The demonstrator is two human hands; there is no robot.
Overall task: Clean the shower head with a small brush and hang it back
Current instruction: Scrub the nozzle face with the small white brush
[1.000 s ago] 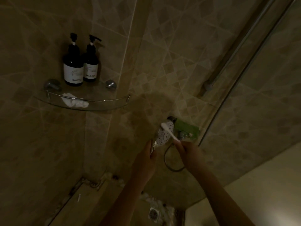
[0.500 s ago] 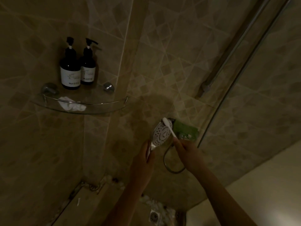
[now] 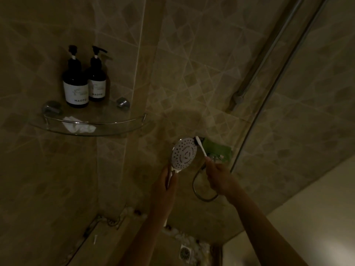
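Left of the left hand (image 3: 165, 181), open space runs along the tiled wall (image 3: 192, 73) into the corner. The glass corner shelf (image 3: 92, 132) juts out above it, carrying two pump bottles (image 3: 75, 87) and a white cloth (image 3: 79, 126) at its front rail. The gap between the two hands is narrow, taken up above by the shower head (image 3: 184, 153) and the small brush (image 3: 200, 146). A green fitting (image 3: 221, 150) sits just behind the brush, and the hose (image 3: 199, 194) loops below the right hand (image 3: 217, 175). Close on the right, the curved metal frame (image 3: 263, 112) and a slanted wall bar (image 3: 256, 70) hem that side in.
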